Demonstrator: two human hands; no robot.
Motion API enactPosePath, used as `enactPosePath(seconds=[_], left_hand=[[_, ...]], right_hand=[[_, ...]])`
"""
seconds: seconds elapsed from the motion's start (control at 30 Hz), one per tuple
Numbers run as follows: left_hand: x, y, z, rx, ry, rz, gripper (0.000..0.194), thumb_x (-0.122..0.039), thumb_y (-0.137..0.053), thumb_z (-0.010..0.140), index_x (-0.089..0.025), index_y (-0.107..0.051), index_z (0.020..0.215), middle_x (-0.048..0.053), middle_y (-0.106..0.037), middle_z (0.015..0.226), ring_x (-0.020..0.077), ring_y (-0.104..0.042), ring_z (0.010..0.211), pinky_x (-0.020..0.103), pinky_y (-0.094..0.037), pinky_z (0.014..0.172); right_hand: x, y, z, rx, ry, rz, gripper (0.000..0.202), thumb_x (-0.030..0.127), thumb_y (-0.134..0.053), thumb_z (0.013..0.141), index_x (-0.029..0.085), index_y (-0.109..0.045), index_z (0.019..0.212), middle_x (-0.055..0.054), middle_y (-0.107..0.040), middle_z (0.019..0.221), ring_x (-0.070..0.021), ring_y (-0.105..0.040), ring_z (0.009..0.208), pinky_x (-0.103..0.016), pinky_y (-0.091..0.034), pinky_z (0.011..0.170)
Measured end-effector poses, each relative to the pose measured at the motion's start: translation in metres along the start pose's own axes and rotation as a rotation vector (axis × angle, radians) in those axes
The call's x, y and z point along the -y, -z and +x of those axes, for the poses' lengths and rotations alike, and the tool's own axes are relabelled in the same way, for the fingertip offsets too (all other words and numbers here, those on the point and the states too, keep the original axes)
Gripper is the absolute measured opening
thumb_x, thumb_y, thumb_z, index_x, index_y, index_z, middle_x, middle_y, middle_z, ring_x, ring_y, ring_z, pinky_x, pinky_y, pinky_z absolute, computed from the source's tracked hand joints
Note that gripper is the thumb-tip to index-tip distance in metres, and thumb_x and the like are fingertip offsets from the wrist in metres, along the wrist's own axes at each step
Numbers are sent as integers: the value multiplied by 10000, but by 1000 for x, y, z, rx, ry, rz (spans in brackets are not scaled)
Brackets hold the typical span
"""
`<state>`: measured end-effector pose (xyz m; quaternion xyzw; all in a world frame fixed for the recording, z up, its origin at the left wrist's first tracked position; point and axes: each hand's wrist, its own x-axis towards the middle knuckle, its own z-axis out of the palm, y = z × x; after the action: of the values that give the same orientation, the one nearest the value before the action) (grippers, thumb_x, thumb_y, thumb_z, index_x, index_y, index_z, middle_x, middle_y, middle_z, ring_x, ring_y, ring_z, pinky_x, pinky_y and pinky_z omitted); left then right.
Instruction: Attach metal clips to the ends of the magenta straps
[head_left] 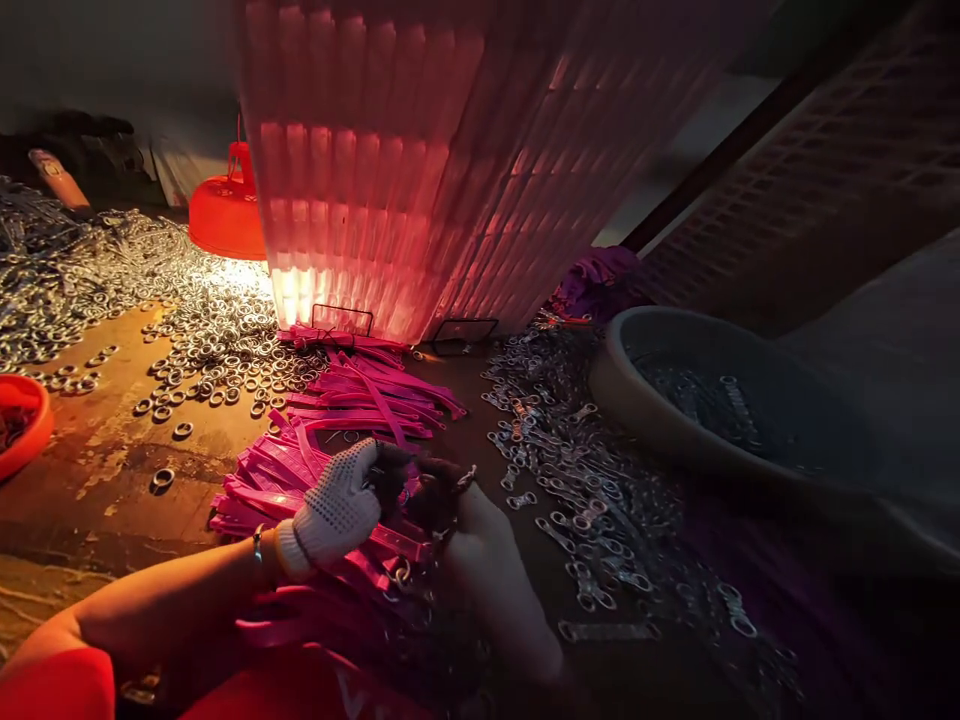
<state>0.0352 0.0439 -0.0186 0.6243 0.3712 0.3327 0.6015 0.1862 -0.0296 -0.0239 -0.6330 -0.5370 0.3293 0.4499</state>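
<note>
My left hand (345,500), in a white dotted glove with dark fingertips, is closed at the middle of the view. Facing it, my right hand (465,520) is also closed, its dark fingers meeting the left ones. A small metal piece (466,480) shows at the right fingers. What lies between the fingertips is too dark to make out. Pink straps (375,390) are piled behind and under both hands. A metal ring (403,571) hangs just below them.
Metal rings (225,350) heap at the left under a red lamp (229,215). Ribbed clear panels (360,180) stand behind the straps. Metal links (570,500) lie to the right, beside a large basin (660,410). A red bowl (37,440) sits at the left edge.
</note>
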Motion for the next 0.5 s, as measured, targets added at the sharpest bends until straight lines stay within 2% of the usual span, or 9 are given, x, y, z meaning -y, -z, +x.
enactPosePath(seconds=[0.1,0.17,0.23,0.37,0.43,0.5], left_hand=[[1,1,-7,-30,-106,49,237,-131,-582,818,-143,-672,1037,90,-707,999,191,-654,886,277,-522,781],[1,4,-11,-11,-77,89,197,-126,-549,829,-143,-667,985,73,-703,888,169,-642,776,254,-506,687],[1,9,-14,67,-9,125,136,-128,-513,834,-146,-641,877,31,-647,712,127,-576,599,216,-435,543],[0,16,-19,179,69,83,94,-177,-513,821,-162,-540,732,-25,-523,583,72,-442,466,179,-325,439],[-2,16,-20,208,142,-7,145,-262,-530,840,-169,-519,729,-37,-494,563,63,-398,425,174,-295,396],[-6,15,-19,253,250,-100,208,-348,-547,849,-173,-517,741,-46,-473,538,58,-359,379,173,-261,353]], right_hand=[[15,-19,-7,-27,19,102,425,184,-545,764,222,-614,1182,-62,-702,1086,-231,-641,990,-362,-526,859],[14,-21,-10,-78,18,87,396,178,-533,763,216,-618,1148,-61,-698,1072,-226,-638,973,-358,-518,858],[10,-20,-14,-98,10,14,375,173,-507,779,221,-617,1135,-61,-693,1042,-219,-633,926,-350,-510,833],[6,-21,-20,-51,83,-297,408,110,-418,749,216,-623,1086,-85,-660,990,-232,-590,905,-352,-471,788],[7,-23,-21,-72,155,-494,316,102,-419,709,193,-635,921,-93,-630,892,-234,-551,830,-345,-428,725],[7,-24,-20,-151,251,-690,157,127,-456,672,197,-588,721,-88,-581,763,-224,-484,718,-338,-353,644]])
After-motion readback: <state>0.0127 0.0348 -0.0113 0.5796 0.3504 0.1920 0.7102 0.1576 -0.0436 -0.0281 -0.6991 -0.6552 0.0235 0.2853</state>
